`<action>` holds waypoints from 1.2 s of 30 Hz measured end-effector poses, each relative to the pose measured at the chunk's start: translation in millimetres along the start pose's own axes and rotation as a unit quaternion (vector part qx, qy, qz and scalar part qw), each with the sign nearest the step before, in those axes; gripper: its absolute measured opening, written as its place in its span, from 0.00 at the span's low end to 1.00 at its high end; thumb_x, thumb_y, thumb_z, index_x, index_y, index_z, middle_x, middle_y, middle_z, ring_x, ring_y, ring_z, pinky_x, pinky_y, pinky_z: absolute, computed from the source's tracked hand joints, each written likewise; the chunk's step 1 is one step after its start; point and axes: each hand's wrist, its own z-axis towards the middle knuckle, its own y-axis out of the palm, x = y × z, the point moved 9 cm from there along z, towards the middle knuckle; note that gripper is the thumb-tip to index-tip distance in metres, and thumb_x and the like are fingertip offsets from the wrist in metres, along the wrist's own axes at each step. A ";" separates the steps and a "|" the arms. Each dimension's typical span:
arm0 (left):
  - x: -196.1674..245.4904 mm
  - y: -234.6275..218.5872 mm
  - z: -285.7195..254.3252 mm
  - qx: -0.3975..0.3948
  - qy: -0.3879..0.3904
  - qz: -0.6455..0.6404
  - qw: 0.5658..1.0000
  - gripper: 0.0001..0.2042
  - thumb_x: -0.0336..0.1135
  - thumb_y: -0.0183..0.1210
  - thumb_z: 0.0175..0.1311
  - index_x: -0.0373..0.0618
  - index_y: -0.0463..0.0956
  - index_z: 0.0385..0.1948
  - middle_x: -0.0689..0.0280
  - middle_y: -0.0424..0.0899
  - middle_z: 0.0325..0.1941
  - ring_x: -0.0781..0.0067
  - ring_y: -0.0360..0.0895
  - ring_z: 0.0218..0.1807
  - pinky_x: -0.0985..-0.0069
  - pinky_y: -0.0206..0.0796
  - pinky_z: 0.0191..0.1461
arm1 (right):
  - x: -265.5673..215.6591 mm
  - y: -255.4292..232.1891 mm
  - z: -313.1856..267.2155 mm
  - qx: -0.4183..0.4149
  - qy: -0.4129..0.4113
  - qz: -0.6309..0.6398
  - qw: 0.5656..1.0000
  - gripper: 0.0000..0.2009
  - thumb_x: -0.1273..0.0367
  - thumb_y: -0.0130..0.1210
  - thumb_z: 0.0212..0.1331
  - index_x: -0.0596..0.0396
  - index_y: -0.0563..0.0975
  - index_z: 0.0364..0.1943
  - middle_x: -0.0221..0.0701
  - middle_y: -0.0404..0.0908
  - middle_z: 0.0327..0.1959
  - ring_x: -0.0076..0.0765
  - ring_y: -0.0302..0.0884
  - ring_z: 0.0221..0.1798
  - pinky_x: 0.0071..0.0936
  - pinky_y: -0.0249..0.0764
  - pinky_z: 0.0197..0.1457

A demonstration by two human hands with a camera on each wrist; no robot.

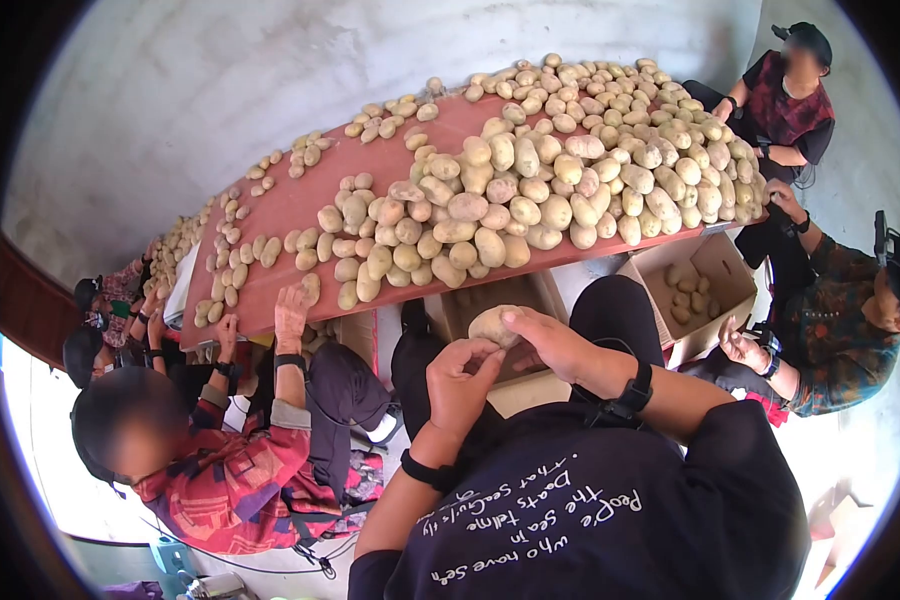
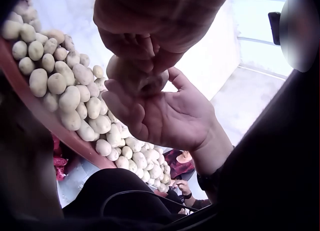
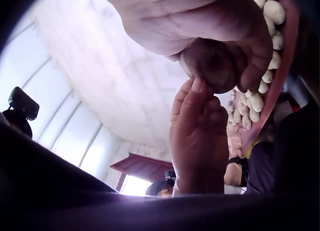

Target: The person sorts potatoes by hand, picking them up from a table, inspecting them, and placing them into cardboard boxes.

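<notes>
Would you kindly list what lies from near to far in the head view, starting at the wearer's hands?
Left hand and right hand holding a potato → cardboard box → red table edge → heaped potatoes → grey floor.

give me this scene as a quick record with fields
held item: potato
left hand: fingertips curled against the potato
right hand: grips the potato from above
table: red, heaped with loose potatoes
cardboard box: on the floor to the right, a few potatoes inside
others: several people seated round the table
</notes>
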 end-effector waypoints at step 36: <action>-53.8 11.1 -8.7 -0.118 -0.076 -0.540 0.830 0.06 0.29 0.56 0.66 0.48 0.69 0.40 0.64 0.80 0.35 0.75 0.75 0.34 0.78 0.66 0.36 | -10.7 0.3 -11.8 0.000 -0.035 0.069 0.997 0.24 0.49 0.39 0.69 0.49 0.67 0.60 0.31 0.76 0.51 0.28 0.77 0.47 0.27 0.72 0.48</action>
